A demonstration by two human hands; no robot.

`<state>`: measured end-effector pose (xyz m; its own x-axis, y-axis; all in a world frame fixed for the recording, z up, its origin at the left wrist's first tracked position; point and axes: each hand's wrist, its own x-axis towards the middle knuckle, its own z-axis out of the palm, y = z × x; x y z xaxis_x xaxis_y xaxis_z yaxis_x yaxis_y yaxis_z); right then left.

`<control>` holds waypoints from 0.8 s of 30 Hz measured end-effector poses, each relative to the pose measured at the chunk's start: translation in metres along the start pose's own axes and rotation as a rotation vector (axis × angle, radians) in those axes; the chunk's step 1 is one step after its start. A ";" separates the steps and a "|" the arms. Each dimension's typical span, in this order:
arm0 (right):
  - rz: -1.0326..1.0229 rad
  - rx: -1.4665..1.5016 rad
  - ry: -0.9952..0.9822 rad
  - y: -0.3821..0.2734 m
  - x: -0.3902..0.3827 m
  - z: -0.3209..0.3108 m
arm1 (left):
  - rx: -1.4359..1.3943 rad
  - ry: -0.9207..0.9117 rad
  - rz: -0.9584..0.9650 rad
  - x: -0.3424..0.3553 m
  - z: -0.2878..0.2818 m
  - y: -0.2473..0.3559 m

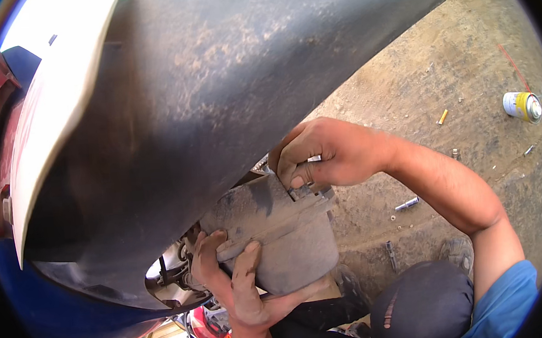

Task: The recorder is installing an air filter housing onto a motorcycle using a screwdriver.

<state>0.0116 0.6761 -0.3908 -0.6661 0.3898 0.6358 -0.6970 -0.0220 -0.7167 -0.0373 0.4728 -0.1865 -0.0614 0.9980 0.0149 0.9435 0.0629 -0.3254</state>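
Observation:
A dusty grey plastic cover, box-like with rounded corners, sits below a large dark fender. My left hand grips it from the lower left, fingers bent over its face and the thumb side along its lower edge. At the cover's upper right corner, my right hand is closed in a pinch, the thumb pressed down near a slot. A small silvery end shows between the right fingers, too little to name. Metal parts and cables are partly visible left of the cover; the fender hides what lies behind it.
On the dirty ground at right lie a yellow and white can, a small yellow stick, a silvery socket-like piece and a dark metal tool. A blue body panel curves at lower left. Dark rounded cloth is close at lower right.

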 end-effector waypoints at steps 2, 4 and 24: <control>-0.028 0.038 0.013 0.003 -0.001 0.001 | 0.006 -0.008 -0.009 0.000 -0.001 0.001; -0.026 0.046 0.042 0.005 -0.003 0.003 | 0.011 -0.020 -0.019 -0.001 -0.002 0.001; 0.169 0.155 -0.033 -0.006 -0.004 0.000 | 0.004 -0.028 -0.039 0.000 -0.002 0.002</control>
<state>0.0184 0.6750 -0.3890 -0.7831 0.3388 0.5215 -0.6058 -0.2262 -0.7628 -0.0350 0.4733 -0.1856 -0.1069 0.9943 0.0014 0.9389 0.1014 -0.3288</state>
